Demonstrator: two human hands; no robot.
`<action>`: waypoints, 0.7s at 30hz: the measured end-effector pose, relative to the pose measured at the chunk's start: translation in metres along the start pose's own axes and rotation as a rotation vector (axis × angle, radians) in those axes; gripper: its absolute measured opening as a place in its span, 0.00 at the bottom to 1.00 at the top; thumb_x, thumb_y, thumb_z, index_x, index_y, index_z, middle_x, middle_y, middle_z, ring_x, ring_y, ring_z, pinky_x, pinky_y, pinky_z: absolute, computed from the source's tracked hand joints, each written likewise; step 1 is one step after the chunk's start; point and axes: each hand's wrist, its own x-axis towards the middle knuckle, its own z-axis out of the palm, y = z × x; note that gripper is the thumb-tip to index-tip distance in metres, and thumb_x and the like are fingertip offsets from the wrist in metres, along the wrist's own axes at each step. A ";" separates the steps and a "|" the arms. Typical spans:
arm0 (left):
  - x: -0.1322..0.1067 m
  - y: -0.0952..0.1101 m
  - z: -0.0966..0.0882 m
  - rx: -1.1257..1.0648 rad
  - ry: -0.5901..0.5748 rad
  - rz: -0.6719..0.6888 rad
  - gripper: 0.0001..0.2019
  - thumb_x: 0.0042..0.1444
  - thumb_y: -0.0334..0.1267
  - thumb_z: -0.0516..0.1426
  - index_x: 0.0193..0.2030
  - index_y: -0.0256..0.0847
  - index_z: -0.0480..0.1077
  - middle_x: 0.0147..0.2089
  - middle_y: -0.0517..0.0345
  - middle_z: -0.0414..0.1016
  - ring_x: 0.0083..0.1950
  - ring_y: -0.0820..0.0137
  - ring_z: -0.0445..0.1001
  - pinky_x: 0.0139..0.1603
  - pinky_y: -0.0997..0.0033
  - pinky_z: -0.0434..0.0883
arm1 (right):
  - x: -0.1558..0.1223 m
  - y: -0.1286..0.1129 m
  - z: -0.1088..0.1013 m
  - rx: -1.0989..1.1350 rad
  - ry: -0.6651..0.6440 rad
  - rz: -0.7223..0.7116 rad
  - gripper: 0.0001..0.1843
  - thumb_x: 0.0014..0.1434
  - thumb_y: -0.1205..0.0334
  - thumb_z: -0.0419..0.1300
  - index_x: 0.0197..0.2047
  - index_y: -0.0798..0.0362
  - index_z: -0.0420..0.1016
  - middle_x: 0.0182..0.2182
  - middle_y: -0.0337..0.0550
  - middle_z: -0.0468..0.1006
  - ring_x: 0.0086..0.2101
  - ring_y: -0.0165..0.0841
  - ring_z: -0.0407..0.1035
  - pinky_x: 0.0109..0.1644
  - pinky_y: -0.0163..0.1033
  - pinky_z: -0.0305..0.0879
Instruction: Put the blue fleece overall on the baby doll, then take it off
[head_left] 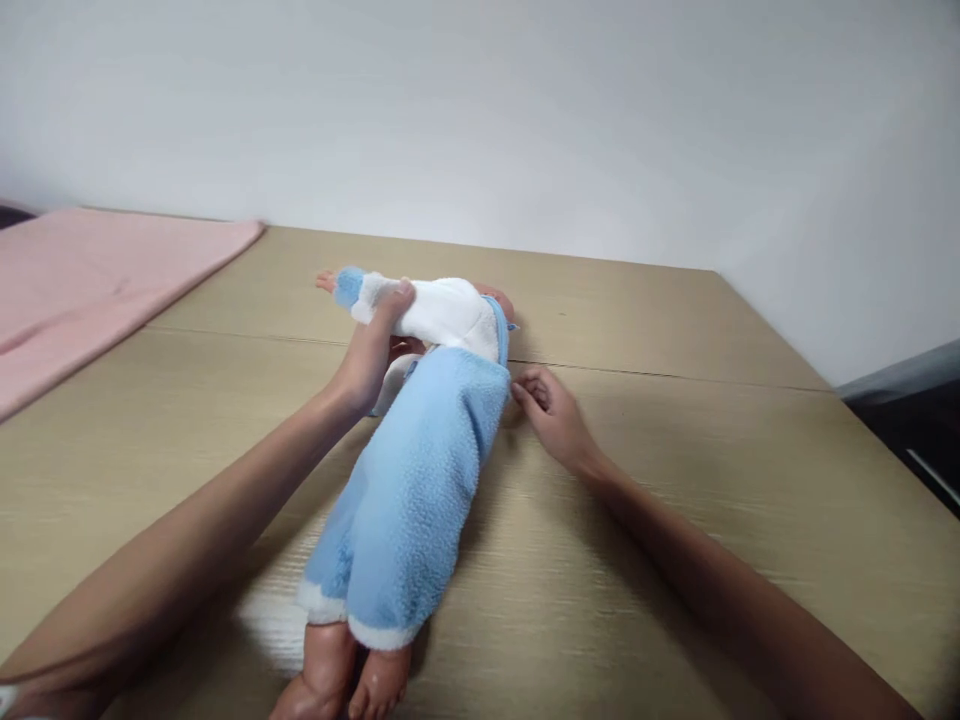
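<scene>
Wooden table (630,560), left hand (377,335) clasping doll (454,312), right hand (559,415) curled beside trousers (416,480), grip unclear

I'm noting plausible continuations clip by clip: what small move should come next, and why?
Probably the right hand should pinch the waist of the trousers: it is curled right beside that edge, contact unclear, while the left hand holds the doll by a sleeve.

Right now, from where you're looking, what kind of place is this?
Probably an indoor room, though I can't tell which kind. There's a pale wall behind a wood-coloured table, and a doll in blue-and-white clothes at the table.
</scene>
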 end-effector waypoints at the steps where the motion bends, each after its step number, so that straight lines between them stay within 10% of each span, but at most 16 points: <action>1: -0.001 -0.001 0.001 -0.018 -0.015 0.007 0.25 0.65 0.66 0.65 0.48 0.45 0.76 0.39 0.59 0.79 0.36 0.67 0.72 0.41 0.63 0.70 | -0.007 0.002 -0.006 0.038 0.010 0.008 0.13 0.76 0.47 0.55 0.47 0.47 0.67 0.34 0.38 0.73 0.34 0.36 0.71 0.38 0.42 0.68; 8: -0.018 0.003 0.017 0.186 -0.059 0.133 0.25 0.65 0.67 0.65 0.42 0.45 0.77 0.38 0.57 0.80 0.41 0.63 0.78 0.45 0.63 0.74 | -0.051 -0.002 -0.044 0.373 -0.022 0.095 0.17 0.74 0.41 0.61 0.51 0.46 0.75 0.37 0.41 0.76 0.34 0.38 0.71 0.42 0.46 0.71; 21: -0.046 0.002 0.072 0.553 -0.277 0.366 0.16 0.68 0.56 0.66 0.48 0.46 0.79 0.53 0.53 0.88 0.56 0.53 0.84 0.64 0.52 0.76 | -0.060 -0.009 -0.035 0.600 -0.018 0.246 0.31 0.74 0.27 0.50 0.61 0.42 0.75 0.57 0.51 0.83 0.56 0.48 0.78 0.61 0.54 0.75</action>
